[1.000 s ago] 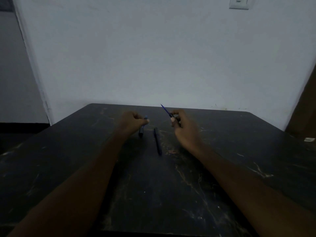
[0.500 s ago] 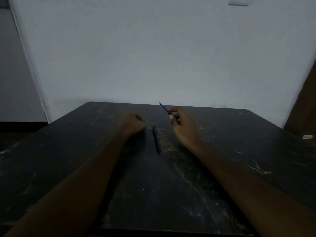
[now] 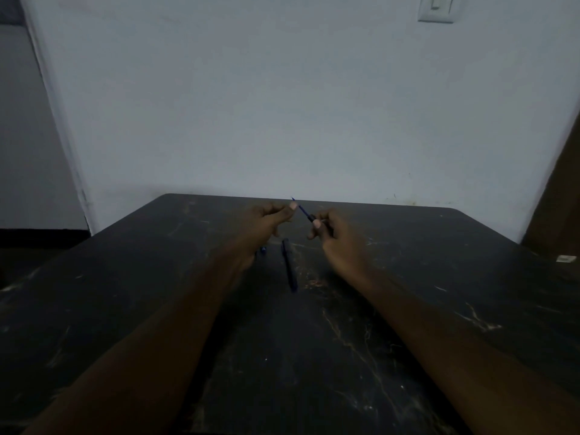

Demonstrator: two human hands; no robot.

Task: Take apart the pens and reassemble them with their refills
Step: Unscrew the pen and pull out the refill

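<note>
- Both arms reached in from the bottom corners of the frame and met near the middle, over a dark scratched table (image 3: 345, 356).
- The right hand (image 3: 337, 237) was just right of centre, thumb and fingers pinched on a thin blue refill (image 3: 302, 209). It slanted up and to the left, tip reaching the table's far edge in the picture.
- There was a darker bit where the refill met the fingers, too small and dim for me to say what it was.
- The left hand (image 3: 266, 222) sat just left of centre, lifted off the table, fingers curled in with the thumb tip right beside the refill's upper end. Couldn't tell if it was actually touching it or gripping anything, lighting was rough.
- A black pen (image 3: 289, 265) lay flat on the table between the two wrists, running roughly top to bottom of the frame, nobody touching it.
- Just left of that, a small bluish piece (image 3: 262, 251) peeked out from under the left hand, mostly hidden.
- Plain pale wall (image 3: 282, 105) filled the top half, a switch (image 3: 437, 9) in the upper right corner.
- A small white thing (image 3: 566, 259) lay at the far right edge, too tiny to make out.
</note>
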